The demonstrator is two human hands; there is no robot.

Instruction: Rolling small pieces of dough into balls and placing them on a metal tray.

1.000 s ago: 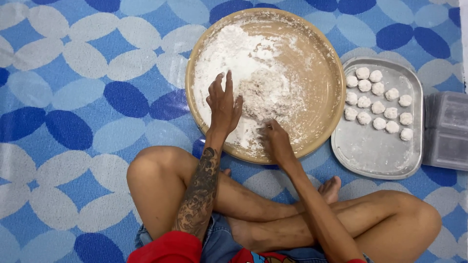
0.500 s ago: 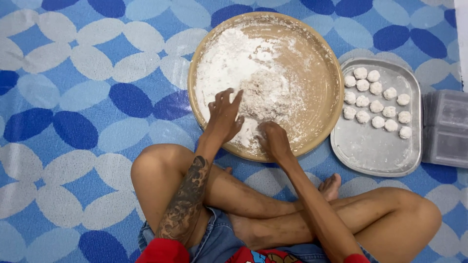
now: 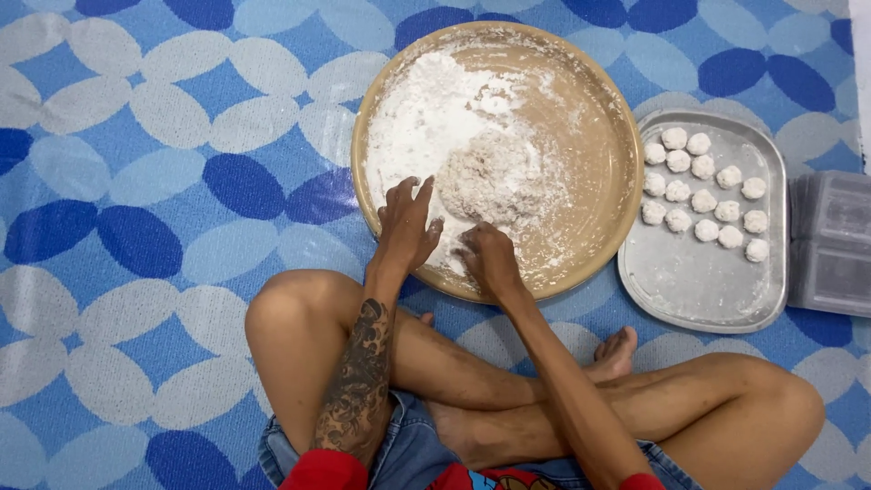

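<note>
Head view: blue-and-white patterned mat [image 3: 136,181], floured round tray [image 3: 599,109]; left hand [image 3: 406,227] fingers now spread flat, right hand [image 3: 488,259] curled, both empty, dough lump [image 3: 494,181] just beyond fingertips, previously flour-hidden.

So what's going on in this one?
A person sits cross-legged on a blue patterned mat, both hands in a round tray of flour. The left hand lies flat and open; the right hand is curled at the dough lump. Small dough balls sit on a metal tray alongside.
</note>
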